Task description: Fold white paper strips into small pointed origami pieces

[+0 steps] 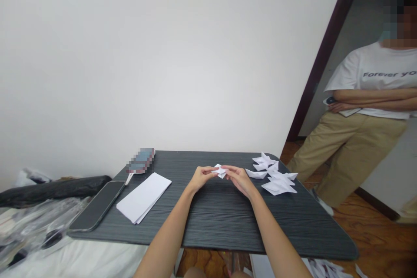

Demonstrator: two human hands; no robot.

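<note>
pinching paper [220,171] away from table edges [224,245]

Paper [220,171]: small, white, folded into a pointed, diamond-like form with visible creases. It is held between the fingertips of the left hand [199,178] and right hand [241,179], over the counter [221,217]; contact with the surface cannot be judged.

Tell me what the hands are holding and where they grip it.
A small folded white paper piece, pinched at its left edge by the left hand and at its right edge by the right hand.
</note>
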